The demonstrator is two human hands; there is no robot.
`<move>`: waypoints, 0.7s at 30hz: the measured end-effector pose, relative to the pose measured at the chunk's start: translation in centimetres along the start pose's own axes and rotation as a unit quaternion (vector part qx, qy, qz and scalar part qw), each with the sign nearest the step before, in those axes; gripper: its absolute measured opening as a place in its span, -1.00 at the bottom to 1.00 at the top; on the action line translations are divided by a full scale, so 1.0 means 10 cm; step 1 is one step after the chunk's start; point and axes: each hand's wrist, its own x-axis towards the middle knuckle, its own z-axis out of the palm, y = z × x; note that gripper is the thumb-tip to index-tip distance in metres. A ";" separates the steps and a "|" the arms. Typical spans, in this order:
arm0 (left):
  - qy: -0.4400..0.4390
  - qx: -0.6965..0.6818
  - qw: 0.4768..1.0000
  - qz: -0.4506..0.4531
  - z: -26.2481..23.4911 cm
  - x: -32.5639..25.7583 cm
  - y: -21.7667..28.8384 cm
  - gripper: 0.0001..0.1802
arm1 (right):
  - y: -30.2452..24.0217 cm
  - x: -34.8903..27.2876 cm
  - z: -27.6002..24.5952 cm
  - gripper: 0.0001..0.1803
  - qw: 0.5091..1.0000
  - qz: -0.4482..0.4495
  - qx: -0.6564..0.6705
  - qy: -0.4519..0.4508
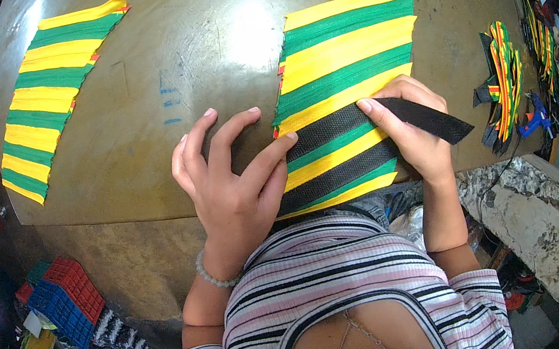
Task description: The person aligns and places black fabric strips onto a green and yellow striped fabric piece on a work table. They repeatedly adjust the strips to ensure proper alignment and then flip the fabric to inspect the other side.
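Right hand (pixel 421 144) pinches the black strip (pixel 334 127) right of centre; left hand (pixel 236 184), spread open, should press it flat.

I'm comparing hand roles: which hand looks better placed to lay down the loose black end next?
Likely the right hand: it holds the loose black end, which juts right of the striped panel, while the left hand is at the panel's left edge.

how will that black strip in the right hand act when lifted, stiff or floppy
The black strip is probably somewhat stiff: its free end juts nearly straight past the right hand. It looks thin, so likely light. Flat, it seems unlikely to roll.
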 end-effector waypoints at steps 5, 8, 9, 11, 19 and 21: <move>0.005 0.005 1.000 0.001 0.01 0.00 0.01 -0.69 | 0.02 -0.01 -0.01 -0.80 1.000 0.002 -0.001 -0.002; 0.013 0.007 1.000 0.006 0.02 0.00 0.01 -0.69 | 0.03 -0.01 -0.01 -0.78 1.000 0.005 0.000 -0.006; 0.014 0.009 1.000 0.007 0.02 0.00 0.00 -0.69 | 0.04 -0.01 0.00 -0.78 1.000 0.008 0.002 -0.008; 0.017 0.009 1.000 0.007 0.03 0.00 0.01 -0.69 | 0.05 -0.01 -0.01 -0.78 1.000 -0.001 0.007 -0.007; 0.019 0.008 1.000 0.009 0.05 -0.02 0.00 -0.68 | 0.07 -0.03 0.00 -0.82 1.000 -0.012 0.028 -0.002; 0.014 0.023 0.999 0.028 0.03 -0.01 0.01 -0.68 | 0.07 -0.03 0.01 -0.81 0.999 -0.020 0.040 0.003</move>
